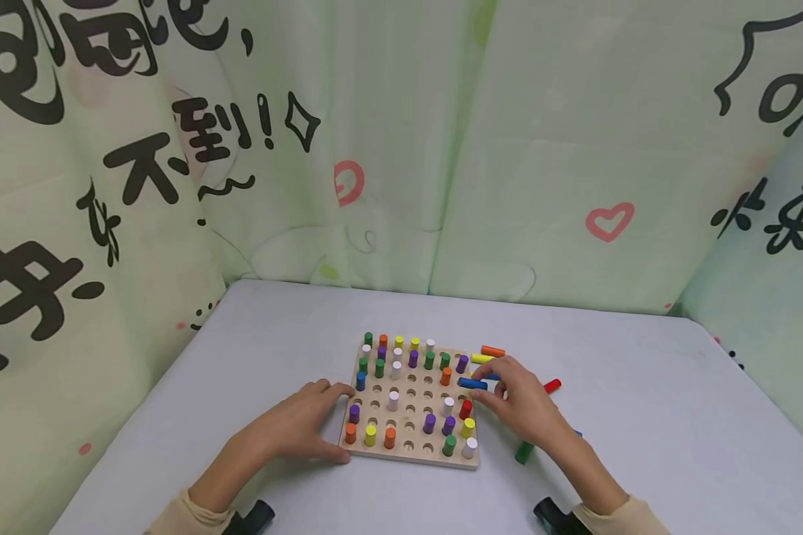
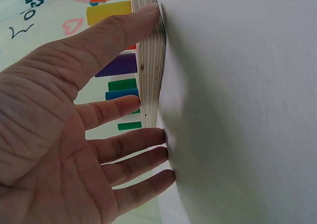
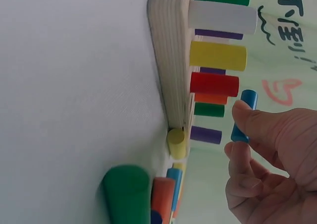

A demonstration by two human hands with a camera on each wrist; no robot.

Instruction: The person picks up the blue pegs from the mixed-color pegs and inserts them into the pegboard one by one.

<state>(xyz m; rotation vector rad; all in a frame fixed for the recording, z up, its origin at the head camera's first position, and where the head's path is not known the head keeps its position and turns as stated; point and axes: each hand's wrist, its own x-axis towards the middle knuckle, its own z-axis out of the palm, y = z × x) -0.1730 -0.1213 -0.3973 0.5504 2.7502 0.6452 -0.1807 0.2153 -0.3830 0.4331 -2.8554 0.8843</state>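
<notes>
A wooden pegboard stands on the table, with colored pegs upright in many of its round holes and bare holes mostly around its middle. My left hand lies along the board's left side, fingers extended. In the left wrist view the thumb rests on the board's layered side near the front corner. Over the right edge, my right hand pinches a blue peg between thumb and fingers. The right wrist view shows that blue peg held tilted, above the tops of the standing pegs.
Loose pegs lie right of the board, among them an orange peg, a yellow peg, a red peg and a green peg. A printed curtain hangs behind the white table and along its sides.
</notes>
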